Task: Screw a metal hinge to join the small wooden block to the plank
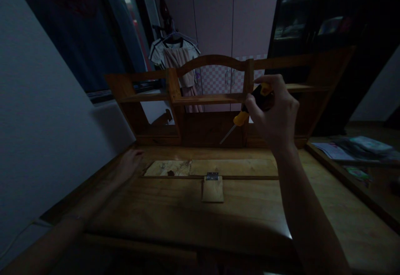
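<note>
My right hand (276, 112) is raised above the desk, its fingers closed round the handle of a yellow-and-black screwdriver (240, 118). The thin metal shaft points down and to the left, its tip apart from the desktop. At the desk's left side, my left hand (129, 164) is low over the wood, dim and a little blurred, with fingers reaching forward and no object visible in it. Between the hands lies a long wooden board (233, 167) with a torn, paler left part. A metal hinge (213, 176) joins its front edge to a small square wooden block (213, 190).
A wooden shelf unit (212, 99) stands along the back of the desk (156, 206). Papers and packets (353, 148) lie beyond the raised strip on the right. A white wall (56, 100) borders the left side. Clothes (178, 52) hang behind the shelf, before pink cupboard doors (215, 21).
</note>
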A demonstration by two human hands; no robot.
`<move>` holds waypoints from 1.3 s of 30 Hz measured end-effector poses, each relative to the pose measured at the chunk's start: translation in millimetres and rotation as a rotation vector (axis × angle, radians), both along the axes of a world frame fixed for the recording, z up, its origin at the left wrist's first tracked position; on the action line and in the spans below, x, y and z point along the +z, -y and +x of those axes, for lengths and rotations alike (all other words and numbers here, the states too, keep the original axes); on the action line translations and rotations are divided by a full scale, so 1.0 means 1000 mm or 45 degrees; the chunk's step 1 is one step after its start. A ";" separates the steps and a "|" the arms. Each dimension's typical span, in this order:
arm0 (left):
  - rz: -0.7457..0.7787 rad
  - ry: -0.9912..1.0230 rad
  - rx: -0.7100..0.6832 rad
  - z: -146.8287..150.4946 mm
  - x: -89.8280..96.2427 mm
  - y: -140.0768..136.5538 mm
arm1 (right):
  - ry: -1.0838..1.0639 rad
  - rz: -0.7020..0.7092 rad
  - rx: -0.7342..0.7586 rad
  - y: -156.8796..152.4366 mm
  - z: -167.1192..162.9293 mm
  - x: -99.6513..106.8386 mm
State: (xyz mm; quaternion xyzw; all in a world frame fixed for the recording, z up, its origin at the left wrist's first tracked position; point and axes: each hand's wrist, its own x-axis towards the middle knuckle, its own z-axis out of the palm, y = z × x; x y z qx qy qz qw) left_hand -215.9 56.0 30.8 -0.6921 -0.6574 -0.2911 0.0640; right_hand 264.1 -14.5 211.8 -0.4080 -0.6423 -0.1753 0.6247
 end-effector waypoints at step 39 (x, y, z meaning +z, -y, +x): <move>-0.395 0.383 -1.330 0.213 -0.030 0.004 | 0.619 -0.613 0.367 -0.003 -0.056 -0.030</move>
